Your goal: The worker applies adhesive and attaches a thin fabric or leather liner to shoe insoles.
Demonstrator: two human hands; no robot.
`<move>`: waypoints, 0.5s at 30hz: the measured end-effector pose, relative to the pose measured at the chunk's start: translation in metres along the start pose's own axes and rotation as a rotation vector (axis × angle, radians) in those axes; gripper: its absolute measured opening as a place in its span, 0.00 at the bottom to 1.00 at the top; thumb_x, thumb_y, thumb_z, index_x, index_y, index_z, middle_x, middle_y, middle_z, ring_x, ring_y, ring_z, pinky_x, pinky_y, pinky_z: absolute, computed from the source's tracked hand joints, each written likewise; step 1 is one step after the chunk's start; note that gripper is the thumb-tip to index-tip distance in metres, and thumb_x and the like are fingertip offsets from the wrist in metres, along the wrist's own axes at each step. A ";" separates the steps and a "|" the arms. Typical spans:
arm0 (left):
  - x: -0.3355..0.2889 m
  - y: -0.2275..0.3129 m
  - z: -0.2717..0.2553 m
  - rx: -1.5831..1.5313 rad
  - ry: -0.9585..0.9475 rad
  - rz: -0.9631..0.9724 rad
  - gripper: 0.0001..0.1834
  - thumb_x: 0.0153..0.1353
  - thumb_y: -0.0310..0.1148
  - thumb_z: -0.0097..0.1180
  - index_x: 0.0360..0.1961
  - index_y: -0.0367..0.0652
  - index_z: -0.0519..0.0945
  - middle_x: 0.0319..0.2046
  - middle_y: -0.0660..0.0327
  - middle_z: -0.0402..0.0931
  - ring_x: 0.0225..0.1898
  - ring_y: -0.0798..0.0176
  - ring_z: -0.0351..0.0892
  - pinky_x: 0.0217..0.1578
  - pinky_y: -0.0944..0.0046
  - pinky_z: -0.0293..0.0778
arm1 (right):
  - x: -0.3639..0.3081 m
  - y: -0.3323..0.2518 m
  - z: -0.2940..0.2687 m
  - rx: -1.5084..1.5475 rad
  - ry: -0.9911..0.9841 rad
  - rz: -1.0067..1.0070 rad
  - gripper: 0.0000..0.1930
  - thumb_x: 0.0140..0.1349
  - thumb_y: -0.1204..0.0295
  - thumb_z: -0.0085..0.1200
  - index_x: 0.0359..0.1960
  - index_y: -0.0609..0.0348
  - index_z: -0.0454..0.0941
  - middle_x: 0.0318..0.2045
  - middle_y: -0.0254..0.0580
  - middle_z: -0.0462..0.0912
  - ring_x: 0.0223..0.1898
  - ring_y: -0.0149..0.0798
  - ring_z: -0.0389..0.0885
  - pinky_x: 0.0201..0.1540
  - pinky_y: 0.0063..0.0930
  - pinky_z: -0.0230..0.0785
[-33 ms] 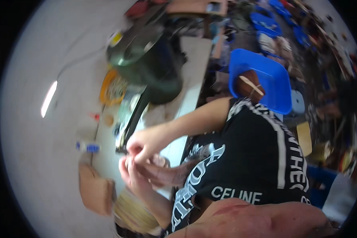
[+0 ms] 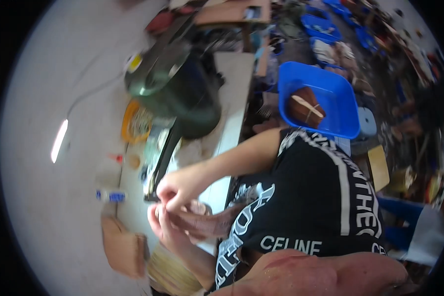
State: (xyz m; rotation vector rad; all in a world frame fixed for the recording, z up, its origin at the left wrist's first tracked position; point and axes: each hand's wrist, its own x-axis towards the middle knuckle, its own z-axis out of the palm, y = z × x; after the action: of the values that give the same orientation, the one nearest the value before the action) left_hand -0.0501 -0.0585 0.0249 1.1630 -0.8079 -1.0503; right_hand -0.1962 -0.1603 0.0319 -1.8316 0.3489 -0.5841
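Observation:
My right hand (image 2: 180, 190) and my left hand (image 2: 167, 229) meet over the edge of a pale worktable (image 2: 133, 209). Their closed fingers pinch the far end of a curved brown leather-like piece (image 2: 209, 224). The piece runs from my fingertips back toward my body. Exactly what lies between the fingertips is hidden. A small pale round item (image 2: 197, 207) shows beside the piece, too unclear to name.
A large dark green machine (image 2: 182, 93) stands on the table beyond my right arm. An orange basket (image 2: 128, 123) and a bottle with a blue label (image 2: 112, 196) sit along the wall. A blue bin (image 2: 348, 111) holds tied brown pieces (image 2: 306, 106). A tan block-like object (image 2: 123, 246) lies near my left hand.
The view has shifted slightly, and the surroundings sit a little lower in the picture. Both hands keep their pinch on the brown piece.

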 end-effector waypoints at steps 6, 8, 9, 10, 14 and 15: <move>0.017 -0.010 0.010 0.069 -0.103 0.049 0.09 0.65 0.33 0.51 0.41 0.38 0.73 0.34 0.64 0.71 0.36 0.71 0.69 0.39 0.71 0.66 | -0.031 -0.003 -0.008 0.002 0.118 -0.012 0.18 0.62 0.63 0.49 0.25 0.69 0.76 0.19 0.47 0.77 0.22 0.36 0.72 0.28 0.34 0.64; 0.015 -0.003 0.026 0.054 -0.036 0.008 0.10 0.65 0.34 0.51 0.41 0.38 0.73 0.35 0.63 0.71 0.36 0.70 0.69 0.39 0.71 0.66 | -0.038 -0.008 -0.014 -0.015 0.140 -0.019 0.18 0.62 0.63 0.48 0.25 0.69 0.76 0.18 0.48 0.76 0.20 0.36 0.70 0.27 0.35 0.63; 0.014 0.002 0.033 0.031 0.060 -0.027 0.11 0.65 0.35 0.52 0.41 0.38 0.73 0.35 0.62 0.71 0.37 0.70 0.70 0.40 0.70 0.67 | -0.039 -0.010 -0.017 -0.063 0.154 -0.050 0.18 0.62 0.63 0.48 0.24 0.69 0.76 0.17 0.49 0.75 0.19 0.37 0.70 0.27 0.35 0.62; 0.013 0.006 0.038 0.068 0.041 0.007 0.12 0.66 0.36 0.52 0.42 0.37 0.74 0.35 0.61 0.71 0.37 0.68 0.70 0.39 0.68 0.68 | -0.039 -0.012 -0.020 -0.115 0.164 -0.084 0.19 0.61 0.63 0.48 0.23 0.70 0.76 0.16 0.49 0.75 0.19 0.39 0.69 0.26 0.36 0.62; 0.021 -0.002 0.034 0.087 0.004 0.095 0.12 0.67 0.35 0.51 0.41 0.36 0.73 0.34 0.61 0.71 0.36 0.69 0.70 0.37 0.69 0.68 | -0.039 -0.006 -0.021 -0.093 0.180 -0.158 0.19 0.61 0.62 0.49 0.23 0.70 0.77 0.16 0.50 0.75 0.18 0.38 0.70 0.25 0.35 0.62; 0.023 -0.004 0.031 0.096 -0.060 0.115 0.11 0.67 0.35 0.50 0.41 0.36 0.73 0.34 0.62 0.72 0.36 0.70 0.70 0.36 0.71 0.68 | -0.037 -0.003 -0.020 -0.045 0.166 -0.150 0.19 0.61 0.62 0.49 0.23 0.70 0.77 0.16 0.49 0.75 0.18 0.37 0.71 0.26 0.34 0.63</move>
State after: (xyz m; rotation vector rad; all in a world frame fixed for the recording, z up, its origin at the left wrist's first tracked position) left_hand -0.0720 -0.0903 0.0281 1.1556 -0.9698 -0.9636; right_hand -0.2387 -0.1564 0.0319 -1.8680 0.3393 -0.8420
